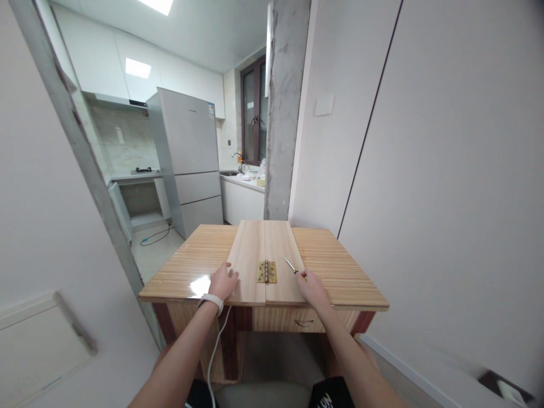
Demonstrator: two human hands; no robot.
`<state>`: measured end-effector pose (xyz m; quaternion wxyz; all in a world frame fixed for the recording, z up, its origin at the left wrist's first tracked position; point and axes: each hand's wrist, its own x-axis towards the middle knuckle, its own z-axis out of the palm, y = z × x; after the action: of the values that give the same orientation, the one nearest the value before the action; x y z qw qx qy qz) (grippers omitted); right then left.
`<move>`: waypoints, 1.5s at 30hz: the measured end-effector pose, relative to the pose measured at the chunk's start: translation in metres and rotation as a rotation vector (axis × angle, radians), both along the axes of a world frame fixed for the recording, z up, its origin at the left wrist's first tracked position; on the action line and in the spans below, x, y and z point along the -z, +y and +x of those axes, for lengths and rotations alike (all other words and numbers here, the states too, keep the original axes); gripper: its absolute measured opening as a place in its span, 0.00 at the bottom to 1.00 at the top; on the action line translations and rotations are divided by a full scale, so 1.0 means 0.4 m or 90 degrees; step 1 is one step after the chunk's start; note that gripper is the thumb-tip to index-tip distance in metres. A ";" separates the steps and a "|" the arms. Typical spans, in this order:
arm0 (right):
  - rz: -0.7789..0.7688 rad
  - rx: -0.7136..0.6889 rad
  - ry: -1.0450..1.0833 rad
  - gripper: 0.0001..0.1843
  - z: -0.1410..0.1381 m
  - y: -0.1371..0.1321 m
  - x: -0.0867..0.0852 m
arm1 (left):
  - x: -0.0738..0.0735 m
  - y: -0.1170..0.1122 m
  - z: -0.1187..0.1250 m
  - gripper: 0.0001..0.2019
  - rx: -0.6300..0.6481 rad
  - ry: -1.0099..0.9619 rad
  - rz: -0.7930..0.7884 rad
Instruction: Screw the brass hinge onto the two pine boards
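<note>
Two pale wooden boards lie side by side on the desk, a left board (247,243) and a right board (280,241). A brass hinge (266,272) lies open across the seam between them. My left hand (224,281) rests at the left board's outer edge, its fingers apart and holding nothing. In my right hand (312,287) is a screwdriver (291,264) with a thin metal shaft, its tip pointing up and left over the right board. Most of its handle is hidden by my fingers. The tip is apart from the hinge.
The wooden desk (340,266) has a drawer with a handle (304,323). A white cable (216,351) hangs at its front edge. Walls stand close on both sides. A grey fridge (191,136) and a sink counter (242,195) are in the kitchen beyond.
</note>
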<state>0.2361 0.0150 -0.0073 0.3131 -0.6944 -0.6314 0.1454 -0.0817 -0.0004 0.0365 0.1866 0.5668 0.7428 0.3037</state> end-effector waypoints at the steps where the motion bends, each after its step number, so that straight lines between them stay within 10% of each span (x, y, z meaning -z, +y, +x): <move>1: -0.002 0.000 -0.001 0.15 0.001 0.000 0.001 | 0.005 0.002 -0.001 0.21 0.002 0.010 0.001; 7: 0.006 0.003 0.034 0.18 0.063 0.012 -0.035 | 0.049 0.030 -0.024 0.20 0.052 0.096 0.017; 17: 0.133 0.023 0.007 0.18 0.183 0.021 -0.264 | 0.076 0.106 0.013 0.18 0.194 0.172 0.187; 32: 0.122 -0.242 -0.229 0.11 -0.049 -0.010 -0.426 | 0.109 0.138 0.090 0.14 0.276 0.218 0.180; 45: 0.054 -0.253 -0.381 0.14 -0.199 0.083 -0.419 | 0.105 0.112 0.090 0.13 0.264 0.234 0.207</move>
<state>0.1566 0.0484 0.1605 0.1087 -0.5565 -0.8231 -0.0329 -0.0458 0.0444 -0.0055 0.0142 0.7737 0.5747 0.2664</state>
